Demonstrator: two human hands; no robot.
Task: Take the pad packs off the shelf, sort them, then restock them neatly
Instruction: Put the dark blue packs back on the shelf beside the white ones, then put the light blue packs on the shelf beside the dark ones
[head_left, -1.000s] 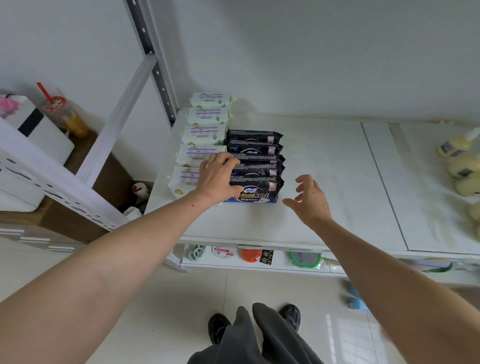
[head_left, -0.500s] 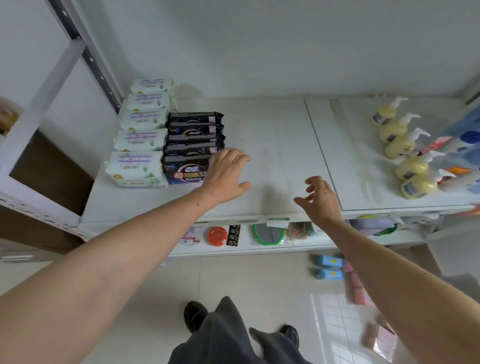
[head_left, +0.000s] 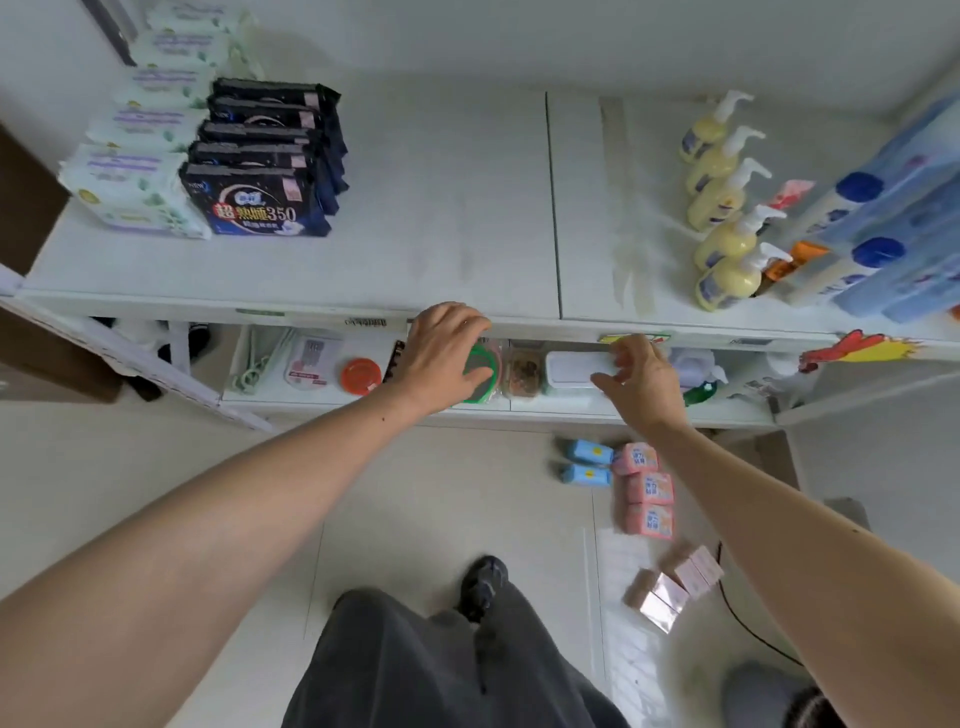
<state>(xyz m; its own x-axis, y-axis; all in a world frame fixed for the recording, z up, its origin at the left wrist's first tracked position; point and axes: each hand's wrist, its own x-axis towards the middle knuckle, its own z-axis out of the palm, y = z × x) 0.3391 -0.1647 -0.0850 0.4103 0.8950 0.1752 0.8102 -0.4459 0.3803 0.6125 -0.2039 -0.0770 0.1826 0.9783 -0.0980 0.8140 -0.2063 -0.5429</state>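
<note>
Dark pad packs (head_left: 262, 171) now untouched, left hand (head_left: 441, 353) withdrawn to shelf edge (head_left: 311, 312), both hands' fingers loose, empty.

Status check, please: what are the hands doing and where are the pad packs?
Both hands empty, hovering at shelf front. Dark and white packs rowed on shelf; pink packs on floor. Nothing blocking.

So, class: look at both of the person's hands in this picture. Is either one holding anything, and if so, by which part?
Neither holds anything. The left hand and the right hand hang with loosely curled fingers in front of the shelf edge.
</note>
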